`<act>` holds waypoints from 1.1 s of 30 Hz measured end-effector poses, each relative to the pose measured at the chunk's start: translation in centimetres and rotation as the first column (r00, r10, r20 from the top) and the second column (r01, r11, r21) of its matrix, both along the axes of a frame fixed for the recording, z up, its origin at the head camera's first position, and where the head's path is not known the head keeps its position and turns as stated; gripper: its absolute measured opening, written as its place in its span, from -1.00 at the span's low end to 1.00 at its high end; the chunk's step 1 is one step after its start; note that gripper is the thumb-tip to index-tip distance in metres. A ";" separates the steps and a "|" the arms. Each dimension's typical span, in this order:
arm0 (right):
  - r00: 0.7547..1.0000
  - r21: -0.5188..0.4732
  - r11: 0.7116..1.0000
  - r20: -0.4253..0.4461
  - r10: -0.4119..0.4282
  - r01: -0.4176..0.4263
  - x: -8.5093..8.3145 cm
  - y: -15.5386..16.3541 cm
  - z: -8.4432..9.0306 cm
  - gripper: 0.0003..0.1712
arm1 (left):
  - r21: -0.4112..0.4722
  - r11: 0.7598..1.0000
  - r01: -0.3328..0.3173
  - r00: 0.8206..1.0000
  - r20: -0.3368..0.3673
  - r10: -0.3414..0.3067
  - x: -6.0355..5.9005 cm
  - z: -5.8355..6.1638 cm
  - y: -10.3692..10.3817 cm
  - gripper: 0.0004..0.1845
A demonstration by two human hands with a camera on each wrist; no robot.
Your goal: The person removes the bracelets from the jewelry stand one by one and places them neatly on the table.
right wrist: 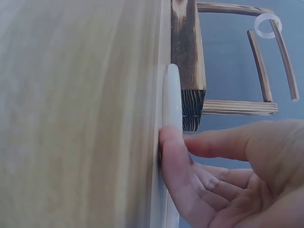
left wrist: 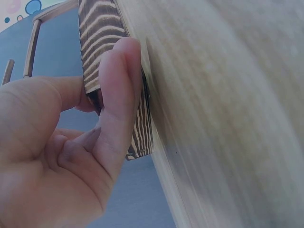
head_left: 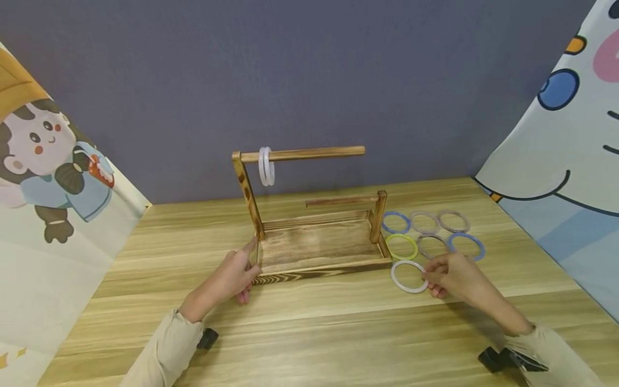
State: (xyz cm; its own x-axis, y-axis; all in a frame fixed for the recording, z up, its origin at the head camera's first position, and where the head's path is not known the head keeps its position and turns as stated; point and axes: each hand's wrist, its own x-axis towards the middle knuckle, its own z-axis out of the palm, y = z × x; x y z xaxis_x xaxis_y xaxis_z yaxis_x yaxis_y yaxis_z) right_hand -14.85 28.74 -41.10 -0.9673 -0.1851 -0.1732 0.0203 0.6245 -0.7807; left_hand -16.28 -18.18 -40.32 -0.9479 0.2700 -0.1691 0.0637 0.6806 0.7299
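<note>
A wooden jewelry stand (head_left: 324, 271) has a tray base, a tall bar (head_left: 314, 153) at the back left and a shorter bar (head_left: 338, 201) on the right post. Two white bangles (head_left: 263, 166) hang near the left end of the tall bar. My left hand (head_left: 232, 277) grips the tray's front left corner (left wrist: 107, 47), thumb and fingers on either side of it. To the right of the tray, my right hand (head_left: 456, 277) pinches the right edge of a white bangle (head_left: 405, 263), which appears low and nearly flat against the table in the right wrist view.
Several bangles lie right of the stand, among them a yellow-green one (head_left: 403, 258), a blue one (head_left: 482, 250) behind my right hand, and pale purple and brownish ones. A grey wall (head_left: 309, 80) stands behind the wooden table (head_left: 309, 333); printed cartoon panels flank both sides.
</note>
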 end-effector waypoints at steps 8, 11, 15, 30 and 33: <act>1.000 0.006 1.000 -0.011 -0.010 0.010 -0.1 0.1 -0.2 -0.87 | 0.009 1.000 0.003 1.000 -0.003 -0.003 -0.1 0.0 -0.1 -0.19; 1.000 0.008 1.000 -0.011 -0.017 0.017 -0.2 0.2 -0.2 -0.87 | 0.013 1.000 0.001 1.000 -0.002 -0.001 -0.1 0.0 -0.1 -0.19; 1.000 0.019 1.000 -0.015 -0.023 0.023 -0.3 0.4 -0.4 -0.87 | 0.016 1.000 -0.002 1.000 0.000 0.002 -0.2 -0.1 -0.1 -0.18; 0.963 0.161 0.987 -0.268 0.013 0.031 -0.6 0.0 1.0 -0.84 | 0.004 1.000 0.001 1.000 0.000 -0.001 0.0 -0.1 -0.3 -0.19; 0.933 0.233 0.971 -0.358 0.036 0.052 -0.4 -0.5 1.6 -0.85 | 0.001 1.000 0.015 1.000 -0.004 -0.015 -0.1 -0.1 -0.1 -0.19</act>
